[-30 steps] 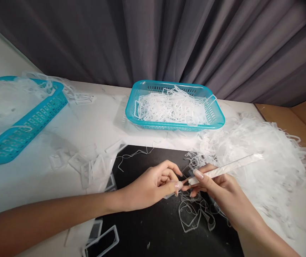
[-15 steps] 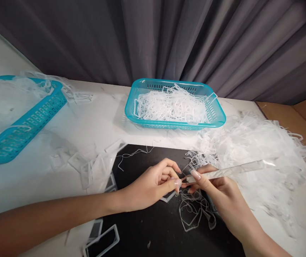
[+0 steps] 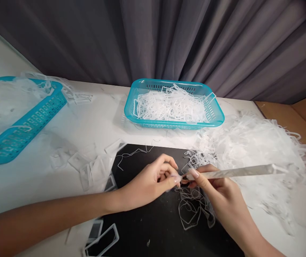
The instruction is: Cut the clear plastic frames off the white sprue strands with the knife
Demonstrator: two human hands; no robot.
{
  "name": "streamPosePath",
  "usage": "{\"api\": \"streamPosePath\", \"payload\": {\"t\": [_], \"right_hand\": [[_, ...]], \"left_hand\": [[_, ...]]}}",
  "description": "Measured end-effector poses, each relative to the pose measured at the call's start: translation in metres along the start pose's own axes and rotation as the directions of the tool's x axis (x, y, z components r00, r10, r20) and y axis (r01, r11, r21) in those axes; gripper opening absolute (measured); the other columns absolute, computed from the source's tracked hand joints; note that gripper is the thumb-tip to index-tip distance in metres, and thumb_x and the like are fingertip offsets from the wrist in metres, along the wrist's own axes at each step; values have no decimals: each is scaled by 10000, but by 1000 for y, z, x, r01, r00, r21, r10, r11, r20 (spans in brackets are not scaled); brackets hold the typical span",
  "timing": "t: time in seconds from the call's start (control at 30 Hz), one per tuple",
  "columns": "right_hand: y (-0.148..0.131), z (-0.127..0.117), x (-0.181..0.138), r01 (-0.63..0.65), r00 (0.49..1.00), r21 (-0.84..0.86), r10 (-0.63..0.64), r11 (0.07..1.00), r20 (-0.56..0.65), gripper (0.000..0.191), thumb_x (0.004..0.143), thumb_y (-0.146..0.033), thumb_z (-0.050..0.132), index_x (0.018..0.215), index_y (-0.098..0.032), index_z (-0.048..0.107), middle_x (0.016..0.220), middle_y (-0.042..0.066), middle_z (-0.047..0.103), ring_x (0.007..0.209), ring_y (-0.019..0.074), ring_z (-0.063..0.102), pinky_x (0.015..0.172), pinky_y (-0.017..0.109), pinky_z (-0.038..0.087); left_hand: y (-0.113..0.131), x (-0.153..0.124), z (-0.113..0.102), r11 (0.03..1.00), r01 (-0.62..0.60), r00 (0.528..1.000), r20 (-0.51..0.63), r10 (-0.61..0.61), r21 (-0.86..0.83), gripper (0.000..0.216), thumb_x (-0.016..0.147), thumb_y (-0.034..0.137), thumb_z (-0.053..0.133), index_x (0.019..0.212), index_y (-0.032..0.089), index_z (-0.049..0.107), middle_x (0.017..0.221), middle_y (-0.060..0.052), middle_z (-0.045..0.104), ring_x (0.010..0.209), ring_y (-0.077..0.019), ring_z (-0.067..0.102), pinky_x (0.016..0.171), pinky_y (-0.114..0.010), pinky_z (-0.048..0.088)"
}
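My right hand (image 3: 219, 192) grips a slim stick-like tool wrapped in whitish material (image 3: 241, 172). Its far end points to the right, and the working end lies at the fingertips of my left hand (image 3: 153, 184). My left thumb and fingers are pinched round a small translucent piece (image 3: 179, 178), mostly hidden by the fingers. Both hands are just above a black mat (image 3: 153, 228). Below the fingertips, thin clear loops and strips (image 3: 193, 210) lie tangled on the mat. A clear rectangular frame (image 3: 105, 241) rests at the mat's lower left.
A teal basket (image 3: 174, 125) of thin white strips stands behind the mat. Another teal basket (image 3: 35, 125), filled with translucent pieces, is at left. A large heap of translucent pieces (image 3: 260, 150) lies at right, near a cardboard box (image 3: 278, 114). Grey curtains (image 3: 153, 39) hang behind.
The tool's far end has swung slightly downward. The pale frame seen under my left hand earlier no longer shows there; the fingertips remain close together.
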State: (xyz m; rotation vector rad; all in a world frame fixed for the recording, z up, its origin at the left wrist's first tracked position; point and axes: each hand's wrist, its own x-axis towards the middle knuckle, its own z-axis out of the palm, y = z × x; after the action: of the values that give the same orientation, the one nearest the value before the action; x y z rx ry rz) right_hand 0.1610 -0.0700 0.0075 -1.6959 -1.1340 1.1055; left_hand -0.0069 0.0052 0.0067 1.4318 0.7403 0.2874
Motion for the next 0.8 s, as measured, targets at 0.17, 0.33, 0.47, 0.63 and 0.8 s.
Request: {"api": "streamPosePath", "payload": {"t": [0.17,0.33,0.47,0.63,0.8], "right_hand": [[-7,-6,1,-88,996,178,86,980,19,334,818,-459,572,637,-208,696,895,67,655,902,217,608,756,288,481],[-7,-3,-5,-55,998,196,56,979,-2,315,816,-441,583,637,-205,689,863,56,640,879,206,611,718,266,493],[-10,-2,-8,-35,999,137,37,990,-16,320,810,-450,581,629,-206,682,825,55,641,857,209,613,688,259,500],[-10,-3,-7,10,998,35,-8,999,-55,338,805,-467,576,600,-219,678,824,53,651,841,203,617,657,242,500],[-6,-15,6,43,996,-118,-52,992,-76,323,817,-458,562,627,-229,688,829,42,654,803,187,610,656,262,480]], "left_hand": [[4,0,-6,825,-205,886,-259,385,528,241,737,215,644,930,213,501,1049,-44,558,989,-203,491,825,-326,366],[4,-6,-1,670,-258,833,-191,520,696,48,756,234,645,766,216,602,814,-14,610,870,-195,483,832,-336,360],[0,-6,1,685,-269,840,-183,510,677,51,764,223,634,806,232,662,799,-8,662,855,-199,484,841,-350,363],[-4,-4,1,662,-261,840,-173,515,702,99,792,211,591,760,241,680,757,0,678,819,-193,522,778,-351,364],[4,-1,-5,670,-268,787,-244,567,692,106,782,171,588,716,224,652,726,6,674,745,-169,564,761,-344,391]]}}
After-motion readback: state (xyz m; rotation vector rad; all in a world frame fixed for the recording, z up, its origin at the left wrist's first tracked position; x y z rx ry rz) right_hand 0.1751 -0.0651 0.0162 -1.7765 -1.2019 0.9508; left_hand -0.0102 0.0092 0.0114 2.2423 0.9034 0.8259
